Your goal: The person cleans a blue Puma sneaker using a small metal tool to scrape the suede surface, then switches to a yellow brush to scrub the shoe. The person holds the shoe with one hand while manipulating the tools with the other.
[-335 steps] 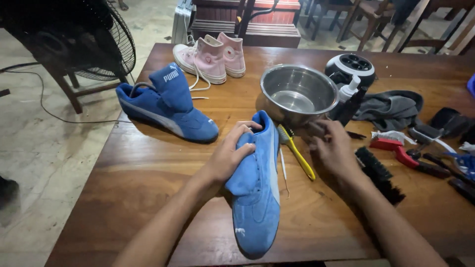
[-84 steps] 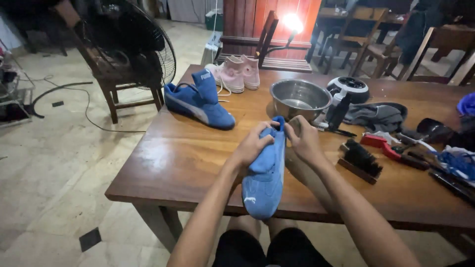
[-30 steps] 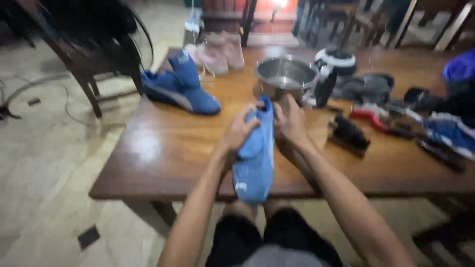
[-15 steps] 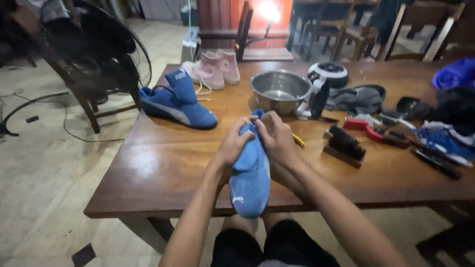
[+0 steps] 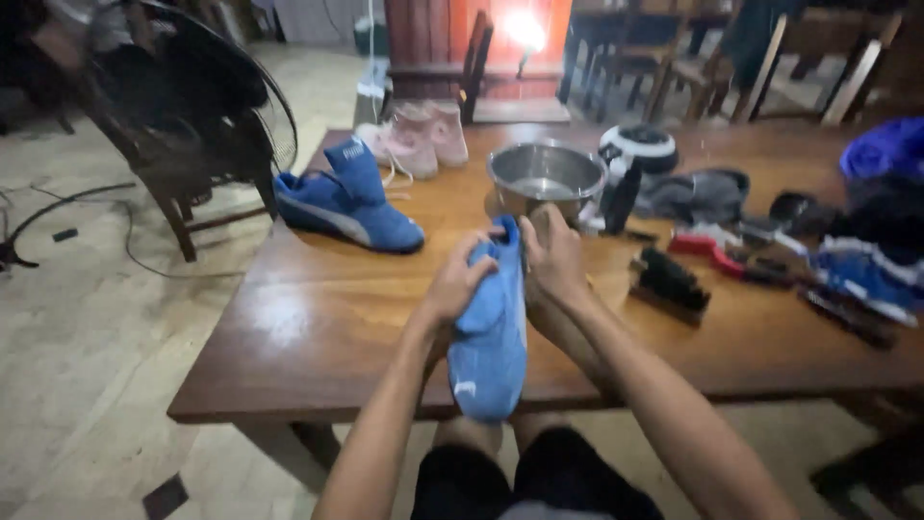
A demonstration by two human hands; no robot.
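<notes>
Unmoved since earlier: blue shoe (image 5: 491, 332) gripped between both hands (image 5: 505, 265).

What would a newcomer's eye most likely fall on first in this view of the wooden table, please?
Most likely the light blue shoe, held between the left hand and right hand at the near edge of the wooden table. Its darker blue partner lies at the far left of the table, with a pink pair behind it. A steel bowl stands just beyond the hands, and brushes and tools are scattered to the right.
</notes>
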